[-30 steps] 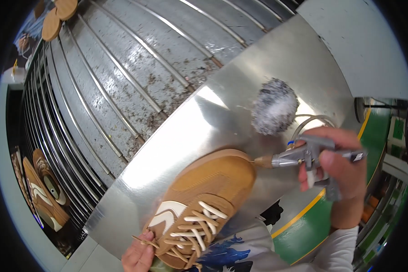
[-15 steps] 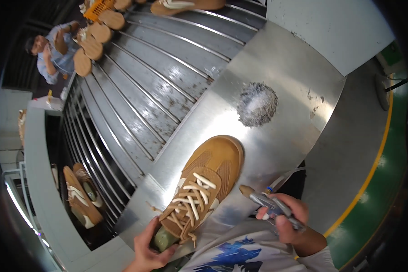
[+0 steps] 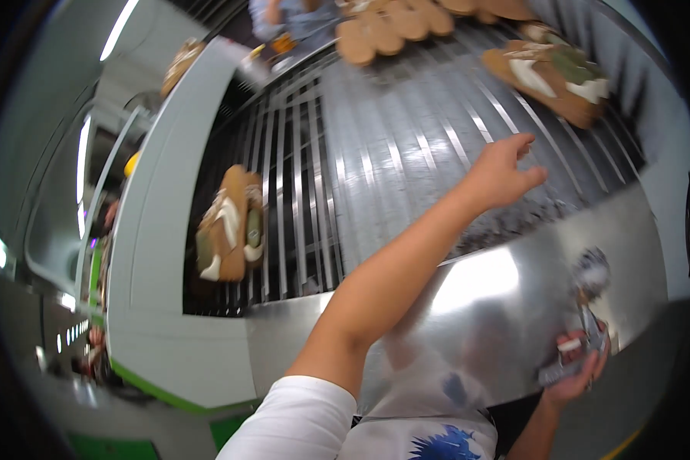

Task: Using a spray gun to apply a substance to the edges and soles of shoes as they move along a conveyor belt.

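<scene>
My left hand [image 3: 506,172] reaches across the metal rollers, open and empty, with thumb and fingers apart. Beyond its fingertips, at the far right, a tan shoe [image 3: 533,77] with white side stripes lies on its side, blurred, close against another shoe. My right hand [image 3: 579,376] is closed round a grey hand tool [image 3: 593,326] with a brownish tip, held low on the right above the metal ledge [image 3: 475,287]. The tool's tip points at a small heap of grey fluff [image 3: 593,268] on that ledge.
Another pair of tan shoes [image 3: 231,226] lies on the rollers at the left, beside a pale frame wall [image 3: 157,253]. Several tan shoes with their soles showing [image 3: 383,31] line the far side, where another person [image 3: 299,23] stands. A pale panel [image 3: 659,238] bounds the right.
My left hand has let go of the laced shoe, which no longer stands on the near ledge, and now stretches forward over the rollers. The right hand keeps the tool. The view has turned.
</scene>
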A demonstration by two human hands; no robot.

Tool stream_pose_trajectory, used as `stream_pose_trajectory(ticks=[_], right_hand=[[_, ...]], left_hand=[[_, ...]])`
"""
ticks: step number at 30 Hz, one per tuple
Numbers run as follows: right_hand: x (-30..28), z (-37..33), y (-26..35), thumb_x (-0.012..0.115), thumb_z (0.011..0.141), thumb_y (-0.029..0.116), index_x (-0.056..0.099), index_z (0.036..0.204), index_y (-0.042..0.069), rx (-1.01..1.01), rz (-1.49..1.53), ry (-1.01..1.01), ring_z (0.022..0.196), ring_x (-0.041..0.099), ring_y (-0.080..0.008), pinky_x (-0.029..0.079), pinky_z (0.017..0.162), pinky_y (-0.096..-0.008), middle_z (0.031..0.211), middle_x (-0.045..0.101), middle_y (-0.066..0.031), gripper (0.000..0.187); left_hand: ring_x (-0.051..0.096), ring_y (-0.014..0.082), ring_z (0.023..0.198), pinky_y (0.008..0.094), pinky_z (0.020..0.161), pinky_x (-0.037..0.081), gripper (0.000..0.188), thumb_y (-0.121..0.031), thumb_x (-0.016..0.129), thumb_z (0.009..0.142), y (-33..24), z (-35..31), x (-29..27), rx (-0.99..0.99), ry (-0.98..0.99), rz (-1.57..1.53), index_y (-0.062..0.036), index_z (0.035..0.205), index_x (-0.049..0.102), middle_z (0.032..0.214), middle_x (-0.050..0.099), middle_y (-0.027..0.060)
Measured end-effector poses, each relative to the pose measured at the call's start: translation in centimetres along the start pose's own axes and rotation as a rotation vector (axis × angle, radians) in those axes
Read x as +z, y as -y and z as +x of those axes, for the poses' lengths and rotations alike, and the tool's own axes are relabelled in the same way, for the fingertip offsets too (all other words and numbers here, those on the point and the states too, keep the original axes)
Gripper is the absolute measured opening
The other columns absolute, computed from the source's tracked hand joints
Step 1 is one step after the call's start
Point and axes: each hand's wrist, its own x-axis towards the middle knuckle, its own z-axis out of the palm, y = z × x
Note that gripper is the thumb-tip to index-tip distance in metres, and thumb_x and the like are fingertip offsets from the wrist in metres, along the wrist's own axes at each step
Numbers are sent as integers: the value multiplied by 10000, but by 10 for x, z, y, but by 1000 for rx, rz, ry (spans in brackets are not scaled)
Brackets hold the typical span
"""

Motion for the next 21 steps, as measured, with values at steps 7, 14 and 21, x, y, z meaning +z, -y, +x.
stream_pose_trajectory(ticks=[7,14,21], right_hand=[[4,3,6,336,940,300,393,1306,-39,-5,-218,88,680,526,-133,425,634,-244,868,567,-97,502],[21,2,13,337,941,323,407,1302,-20,27,-219,-73,694,522,-117,405,647,-208,898,570,-70,503],[24,1,11,387,916,343,394,1301,-18,32,-105,-20,655,555,-132,406,576,-197,857,584,-100,528]], left_hand=[[557,349,1008,414,885,457,497,-195,692,675,111,-217,-316,-595,-762,1273,10,1110,567,1064,594,193],[626,217,885,339,820,485,652,-287,827,579,92,-349,-411,-1003,-611,611,80,1057,576,984,642,148],[653,260,836,348,758,501,614,-270,806,537,46,-308,-364,-1154,-672,931,75,998,594,903,662,191]])
